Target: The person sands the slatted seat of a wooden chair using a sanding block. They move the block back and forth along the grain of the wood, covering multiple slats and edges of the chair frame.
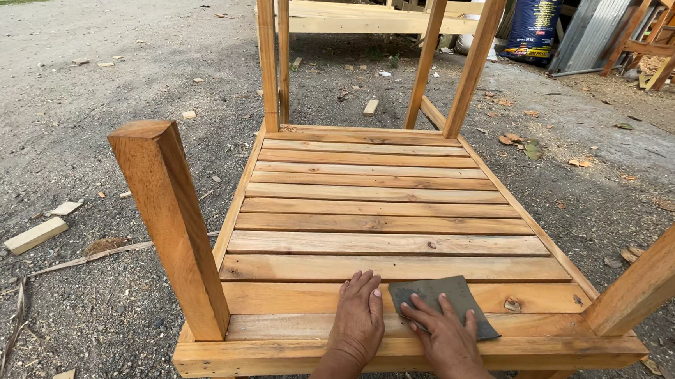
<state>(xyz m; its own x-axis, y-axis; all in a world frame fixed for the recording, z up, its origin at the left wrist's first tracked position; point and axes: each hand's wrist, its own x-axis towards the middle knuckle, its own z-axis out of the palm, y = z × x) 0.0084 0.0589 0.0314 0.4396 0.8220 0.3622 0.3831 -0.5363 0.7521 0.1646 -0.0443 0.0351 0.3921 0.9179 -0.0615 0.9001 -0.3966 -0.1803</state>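
A wooden chair frame with a slatted seat (375, 215) stands on gravel, its two front posts (170, 226) rising at the near corners. A grey sheet of sandpaper (433, 290) lies on the nearest slats. My right hand (447, 340) presses flat on the sandpaper with fingers spread. Just to its left, my left hand (358, 317) rests flat on the bare wood of the near slat, fingers together, holding nothing.
Gravel and sawdust surround the chair, with wood offcuts (35, 235) at the left. Another wooden frame (364, 15) stands behind, beside a dark sack (535, 24) and stacked furniture (659, 45) at the top right. Grass edges the far left.
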